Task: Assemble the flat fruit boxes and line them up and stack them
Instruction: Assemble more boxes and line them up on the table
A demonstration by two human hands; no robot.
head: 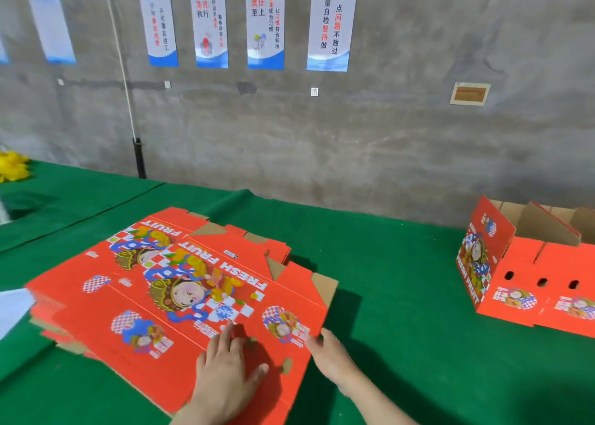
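Note:
A pile of flat red fruit boxes, printed with a cartoon figure and "FRESH FRUIT", lies on the green table in front of me. The top flat box sits slightly askew over the pile. My left hand rests flat on its near right part, fingers straight and spread. My right hand touches that box's right edge, its fingertips at the rim; whether they curl under it is hidden. An assembled red box stands open-topped at the right.
A grey concrete wall with blue-and-white posters runs behind the table. Something yellow lies at the far left edge. A white sheet pokes in at the left. Green cloth lies bare between the pile and the assembled box.

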